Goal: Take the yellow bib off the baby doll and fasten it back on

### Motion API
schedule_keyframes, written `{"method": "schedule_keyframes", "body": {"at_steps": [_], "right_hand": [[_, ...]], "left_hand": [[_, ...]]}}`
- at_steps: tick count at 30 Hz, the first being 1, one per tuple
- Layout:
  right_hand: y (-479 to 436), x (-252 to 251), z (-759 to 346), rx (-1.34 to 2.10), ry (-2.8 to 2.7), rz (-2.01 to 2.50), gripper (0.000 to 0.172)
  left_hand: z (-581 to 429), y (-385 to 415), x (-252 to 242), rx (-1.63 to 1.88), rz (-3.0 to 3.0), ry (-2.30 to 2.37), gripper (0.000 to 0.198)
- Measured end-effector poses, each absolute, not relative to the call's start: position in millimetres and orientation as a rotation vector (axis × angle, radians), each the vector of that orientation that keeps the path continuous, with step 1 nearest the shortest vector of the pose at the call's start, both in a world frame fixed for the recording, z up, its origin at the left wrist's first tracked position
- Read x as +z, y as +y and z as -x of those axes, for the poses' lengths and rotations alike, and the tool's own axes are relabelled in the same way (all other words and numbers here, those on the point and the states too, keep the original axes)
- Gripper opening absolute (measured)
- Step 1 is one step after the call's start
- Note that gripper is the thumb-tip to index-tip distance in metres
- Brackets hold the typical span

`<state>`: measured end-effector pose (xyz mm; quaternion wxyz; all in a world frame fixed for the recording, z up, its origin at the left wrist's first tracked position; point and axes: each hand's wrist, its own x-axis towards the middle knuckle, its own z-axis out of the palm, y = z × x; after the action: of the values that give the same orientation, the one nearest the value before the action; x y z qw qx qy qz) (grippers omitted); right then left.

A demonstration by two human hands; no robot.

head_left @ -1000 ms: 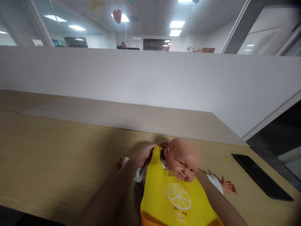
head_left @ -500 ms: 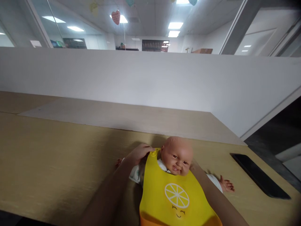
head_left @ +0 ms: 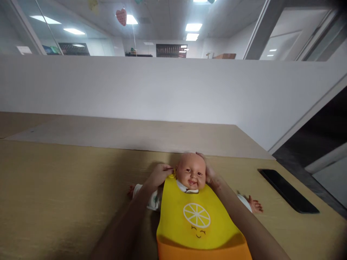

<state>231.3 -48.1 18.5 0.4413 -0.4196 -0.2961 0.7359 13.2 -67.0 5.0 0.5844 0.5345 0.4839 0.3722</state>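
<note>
A: What's new vs. a sec ago?
B: R hand (head_left: 210, 173) now up at the doll's (head_left: 190, 171) head, fingers (head_left: 201, 156) curled round its side.
A: L hand (head_left: 159, 176)?
B: Still by the doll's neck, fingers closed on the top corner of the yellow bib (head_left: 196, 216).
A: Doll?
B: On its back on the desk (head_left: 81, 180), bib over chest, black device (head_left: 287, 190) well right of it.

White partition wall (head_left: 173, 86), glass panels (head_left: 35, 29), ceiling lights (head_left: 192, 32)

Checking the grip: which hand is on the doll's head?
The right hand, cupping the doll's head; the left hand is at the top of the yellow bib.
</note>
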Motion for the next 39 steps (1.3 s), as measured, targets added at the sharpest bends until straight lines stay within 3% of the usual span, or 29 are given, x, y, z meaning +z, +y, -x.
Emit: {"method": "schedule_keyframes", "body": {"at_steps": [3, 10, 39], "right_hand": [[-46.7, 23.3, -229.9, 1.899, -0.566, 1.089, 0.061], [-43.5, 26.2, -223.7, 1.802, -0.577, 1.053, 0.043], [-46.5, 23.0, -229.0, 1.672, -0.743, 1.067, 0.044]], "left_hand": [[-15.0, -65.5, 4.5, 0.918, -1.29, 1.174, 0.014], [-12.5, -68.2, 9.8, 0.907, -1.372, 1.203, 0.014], [-9.4, -63.3, -0.5, 0.831, -1.539, 1.222, 0.024]]}}
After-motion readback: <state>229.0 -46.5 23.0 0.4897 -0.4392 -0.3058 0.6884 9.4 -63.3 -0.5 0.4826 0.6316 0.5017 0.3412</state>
